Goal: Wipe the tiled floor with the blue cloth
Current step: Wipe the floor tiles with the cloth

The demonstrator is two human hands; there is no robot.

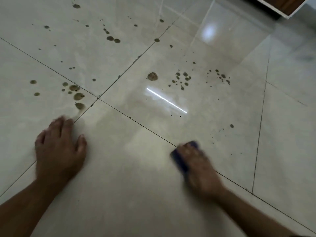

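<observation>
You are looking down at a glossy, pale cream tiled floor [136,185] crossed by thin dark grout lines [119,110], four of its large tiles meeting at a corner just ahead of your left hand. The tile nearest you, between your two arms, is lying open and unmarked. Ahead of your hands, many brown splash marks [79,96] are dotting the tiles: one cluster just beyond your left fingertips, one larger round splat [151,76] near the middle, two groups of small drops to its right, and scattered specks further off. They are too many to count.

Your left hand [58,149] is resting flat on the floor, fingers released and spread, holding nothing. Your right hand [198,166] is blurred; it is pressing down on the dark blue cloth [179,159], which is lying on the floor beneath your palm beside a grout line. You cannot tell whether these fingers are curling around it.

A bright strip of reflected light [166,100] is glinting on the middle tile. At the top right corner, a brown wooden edge with white trim [287,6] is bordering the floor.
</observation>
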